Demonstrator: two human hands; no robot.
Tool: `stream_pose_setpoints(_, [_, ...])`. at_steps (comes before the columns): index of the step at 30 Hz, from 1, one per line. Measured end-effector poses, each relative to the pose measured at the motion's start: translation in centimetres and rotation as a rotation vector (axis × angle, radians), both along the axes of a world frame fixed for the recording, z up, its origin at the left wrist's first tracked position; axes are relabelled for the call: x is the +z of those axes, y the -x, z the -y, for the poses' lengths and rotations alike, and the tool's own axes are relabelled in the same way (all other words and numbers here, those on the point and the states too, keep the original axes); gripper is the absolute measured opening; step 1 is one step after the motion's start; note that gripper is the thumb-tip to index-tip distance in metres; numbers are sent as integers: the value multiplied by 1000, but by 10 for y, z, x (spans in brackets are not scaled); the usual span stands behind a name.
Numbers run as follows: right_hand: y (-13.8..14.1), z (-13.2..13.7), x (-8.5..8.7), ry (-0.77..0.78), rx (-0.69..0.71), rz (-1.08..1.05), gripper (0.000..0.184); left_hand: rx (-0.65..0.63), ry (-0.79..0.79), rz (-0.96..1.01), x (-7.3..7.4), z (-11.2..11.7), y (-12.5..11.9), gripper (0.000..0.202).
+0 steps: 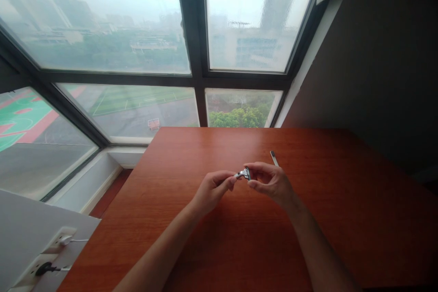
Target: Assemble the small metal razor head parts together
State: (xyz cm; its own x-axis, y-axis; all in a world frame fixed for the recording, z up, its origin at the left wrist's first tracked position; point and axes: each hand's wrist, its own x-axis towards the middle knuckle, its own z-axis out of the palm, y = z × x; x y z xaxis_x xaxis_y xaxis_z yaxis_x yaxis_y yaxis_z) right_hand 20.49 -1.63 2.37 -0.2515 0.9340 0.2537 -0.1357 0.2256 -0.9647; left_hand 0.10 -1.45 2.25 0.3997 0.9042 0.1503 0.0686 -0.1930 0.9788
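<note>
Over the middle of a reddish-brown wooden table (239, 246), both my hands meet on a small silver metal piece (244, 174) that looks like a razor head. My left hand (214, 189) pinches its left end with fingers curled. My right hand (270, 180) grips its right side between thumb and fingers. A thin dark and silver stick-like handle (274, 157) lies flat on the table just beyond my right hand, apart from it.
Large windows (137, 54) stand behind the table's far edge. A dark wall (383, 64) runs along the right side. At the lower left, a white panel holds sockets with a white plug (65, 239) and a black plug (43, 269).
</note>
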Motion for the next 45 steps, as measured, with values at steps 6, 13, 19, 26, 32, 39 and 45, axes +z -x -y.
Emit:
stream_pose_setpoints(6, [0, 0, 3, -7, 13, 52, 37, -10, -5, -31, -3, -2, 2, 34])
stream_pose_setpoints(13, [1, -1, 3, 30, 17, 74, 34, -10, 30, -22, -5, -2, 3, 31])
stream_pose_setpoints(19, [11, 1, 2, 28, -75, 9, 37, 26, 76, 75, -8, -2, -1, 37])
stream_pose_setpoints(26, [6, -1, 2, -20, -56, 88, 34, 29, 81, 100, -6, -2, -2, 37])
stream_pose_setpoints(32, [4, -2, 1, -41, -62, 119, 35, 29, 105, 117, -8, -3, -1, 37])
stream_pose_setpoints(39, [3, -2, 2, -25, -58, 188, 33, 36, 95, 82, -10, -3, -1, 36])
stream_pose_setpoints(45, [-4, -4, 3, -77, -66, 434, 29, 55, -11, -96, -12, -4, 1, 34])
